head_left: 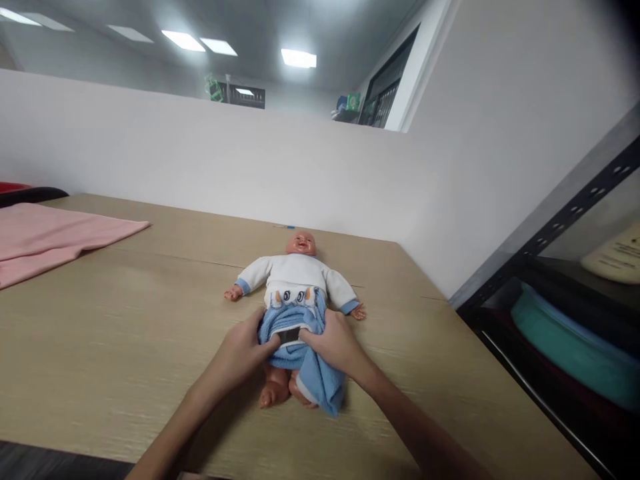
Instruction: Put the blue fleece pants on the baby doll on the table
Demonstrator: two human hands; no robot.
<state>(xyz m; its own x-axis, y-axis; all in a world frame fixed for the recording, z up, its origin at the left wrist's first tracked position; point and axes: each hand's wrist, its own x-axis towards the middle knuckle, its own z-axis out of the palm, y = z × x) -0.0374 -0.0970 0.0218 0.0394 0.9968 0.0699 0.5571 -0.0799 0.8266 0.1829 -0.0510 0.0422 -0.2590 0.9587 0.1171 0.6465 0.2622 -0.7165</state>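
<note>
Blue fleecy garment (pixel 291 317): left hand (pixel 253 341) at nine o'clock, right hand (pixel 334 339) at three (both pinching it, equally near); white-topped plastic doll (pixel 299 275) lies twelve-to-six.

The left hand (pixel 245 343) and right hand (pixel 337 341) are bare, with slender thumbs and narrow wrists. The left forearm (pixel 183 423) and right forearm (pixel 400 417) are slim, smooth and uncovered as far as they show, widening gently toward the elbows. Fingernail details are too small to tell.
</note>
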